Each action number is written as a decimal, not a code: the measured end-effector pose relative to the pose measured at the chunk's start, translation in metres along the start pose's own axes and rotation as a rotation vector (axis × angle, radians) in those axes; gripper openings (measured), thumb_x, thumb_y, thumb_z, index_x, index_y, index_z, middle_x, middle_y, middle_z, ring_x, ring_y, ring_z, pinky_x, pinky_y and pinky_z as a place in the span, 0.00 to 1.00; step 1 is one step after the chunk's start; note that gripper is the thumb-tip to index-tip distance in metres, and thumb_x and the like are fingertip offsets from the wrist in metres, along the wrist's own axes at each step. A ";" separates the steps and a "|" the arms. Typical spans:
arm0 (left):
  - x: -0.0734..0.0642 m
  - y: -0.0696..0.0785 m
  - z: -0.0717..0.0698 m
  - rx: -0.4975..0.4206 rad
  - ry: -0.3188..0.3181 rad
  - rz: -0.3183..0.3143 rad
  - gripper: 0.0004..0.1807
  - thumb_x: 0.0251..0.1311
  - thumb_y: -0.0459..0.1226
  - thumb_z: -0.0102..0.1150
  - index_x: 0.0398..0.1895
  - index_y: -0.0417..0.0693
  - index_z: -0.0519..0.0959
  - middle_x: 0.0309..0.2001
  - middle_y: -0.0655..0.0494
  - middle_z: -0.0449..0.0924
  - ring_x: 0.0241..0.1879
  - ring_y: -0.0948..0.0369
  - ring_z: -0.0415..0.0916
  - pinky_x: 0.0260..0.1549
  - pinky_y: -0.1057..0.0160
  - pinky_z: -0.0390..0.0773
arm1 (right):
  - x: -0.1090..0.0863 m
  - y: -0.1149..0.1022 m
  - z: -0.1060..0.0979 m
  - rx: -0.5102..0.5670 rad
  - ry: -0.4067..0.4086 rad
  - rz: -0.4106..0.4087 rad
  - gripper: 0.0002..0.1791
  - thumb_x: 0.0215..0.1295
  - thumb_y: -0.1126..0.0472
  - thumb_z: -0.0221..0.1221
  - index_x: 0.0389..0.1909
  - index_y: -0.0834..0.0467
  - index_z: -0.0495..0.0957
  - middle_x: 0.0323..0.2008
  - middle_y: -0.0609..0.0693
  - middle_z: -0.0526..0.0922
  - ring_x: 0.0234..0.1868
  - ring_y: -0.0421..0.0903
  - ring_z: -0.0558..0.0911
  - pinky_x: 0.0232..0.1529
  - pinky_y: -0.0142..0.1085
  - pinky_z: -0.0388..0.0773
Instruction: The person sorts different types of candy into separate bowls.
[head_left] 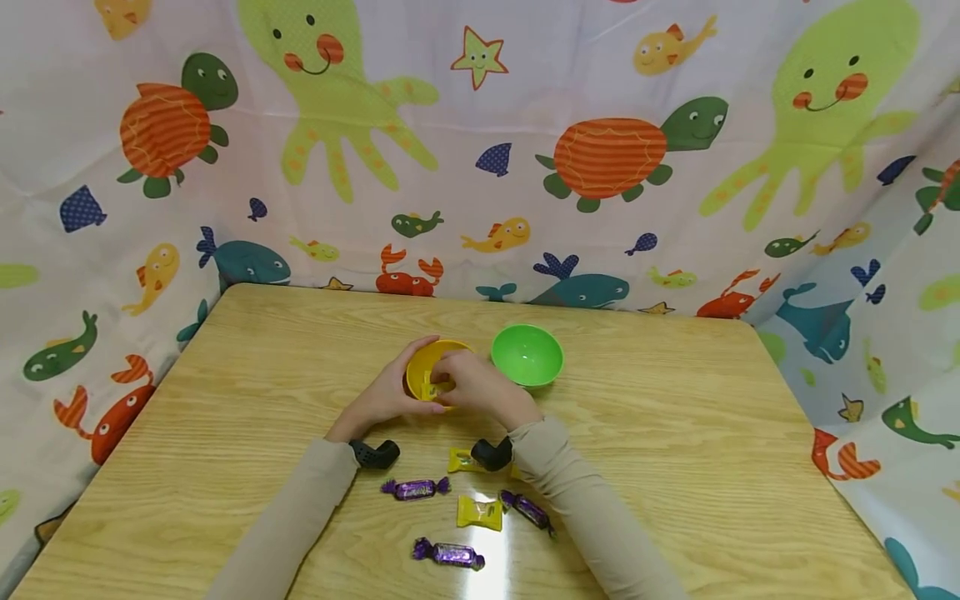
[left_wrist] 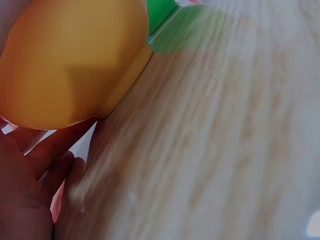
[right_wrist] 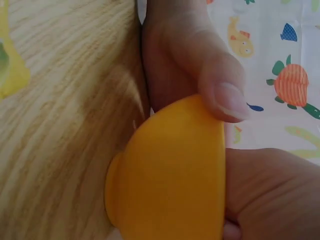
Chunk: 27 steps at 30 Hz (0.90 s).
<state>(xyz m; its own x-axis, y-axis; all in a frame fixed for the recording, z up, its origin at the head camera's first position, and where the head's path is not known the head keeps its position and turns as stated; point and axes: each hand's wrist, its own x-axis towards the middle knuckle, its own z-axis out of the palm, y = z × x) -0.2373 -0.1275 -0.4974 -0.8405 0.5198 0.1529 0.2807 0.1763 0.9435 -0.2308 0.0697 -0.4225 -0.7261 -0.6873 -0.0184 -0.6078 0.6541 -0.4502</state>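
My left hand (head_left: 388, 390) holds a yellow-orange bowl (head_left: 420, 360) on the table, with its thumb on the rim and fingers round the far side. In the right wrist view, the bowl (right_wrist: 170, 165) shows from the side with that thumb over its edge. My right hand (head_left: 480, 385) reaches over the rim, its curled fingers pinching a yellow-wrapped candy (head_left: 429, 390) inside the bowl. The right fingertips are partly hidden in the head view. A green bowl (head_left: 527, 354) stands just right of the hands.
On the wooden table (head_left: 675, 450), nearer me, lie purple twist-wrapped candies (head_left: 415, 489) and yellow-wrapped candies (head_left: 480, 512), some partly covered by the right wrist and its black strap camera (head_left: 492, 454). A patterned curtain (head_left: 465, 133) encloses the table's back and sides.
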 end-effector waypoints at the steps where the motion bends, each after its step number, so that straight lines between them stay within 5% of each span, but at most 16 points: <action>1: 0.000 0.001 0.000 -0.003 -0.001 -0.002 0.60 0.46 0.43 0.80 0.79 0.54 0.50 0.73 0.54 0.58 0.67 0.53 0.63 0.65 0.47 0.63 | 0.000 0.000 0.000 0.006 -0.001 0.002 0.10 0.60 0.64 0.69 0.42 0.60 0.85 0.40 0.51 0.83 0.41 0.45 0.80 0.49 0.36 0.78; 14: -0.001 0.000 -0.001 -0.008 -0.006 -0.001 0.61 0.46 0.42 0.80 0.79 0.54 0.49 0.74 0.55 0.57 0.69 0.53 0.62 0.65 0.48 0.65 | -0.001 0.000 -0.003 0.003 0.026 0.008 0.09 0.58 0.64 0.71 0.40 0.60 0.86 0.39 0.51 0.83 0.38 0.44 0.78 0.44 0.34 0.78; 22: 0.001 -0.002 -0.001 -0.001 -0.011 0.008 0.61 0.45 0.43 0.80 0.79 0.56 0.50 0.74 0.57 0.57 0.69 0.55 0.61 0.66 0.46 0.62 | -0.017 -0.006 -0.019 0.141 0.105 -0.027 0.09 0.60 0.66 0.69 0.41 0.63 0.85 0.36 0.55 0.83 0.38 0.52 0.80 0.38 0.35 0.76; 27: -0.001 -0.002 -0.001 -0.023 -0.019 0.007 0.60 0.46 0.41 0.80 0.79 0.55 0.50 0.71 0.53 0.61 0.67 0.52 0.64 0.64 0.48 0.66 | -0.030 -0.007 -0.029 0.188 0.181 -0.037 0.11 0.60 0.64 0.69 0.42 0.63 0.84 0.36 0.56 0.81 0.29 0.49 0.75 0.28 0.32 0.73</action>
<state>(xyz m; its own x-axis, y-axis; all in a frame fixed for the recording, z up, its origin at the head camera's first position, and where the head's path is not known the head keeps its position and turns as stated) -0.2378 -0.1289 -0.4993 -0.8295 0.5369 0.1537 0.2754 0.1539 0.9489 -0.2136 0.0949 -0.3933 -0.7608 -0.6306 0.1537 -0.5767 0.5480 -0.6059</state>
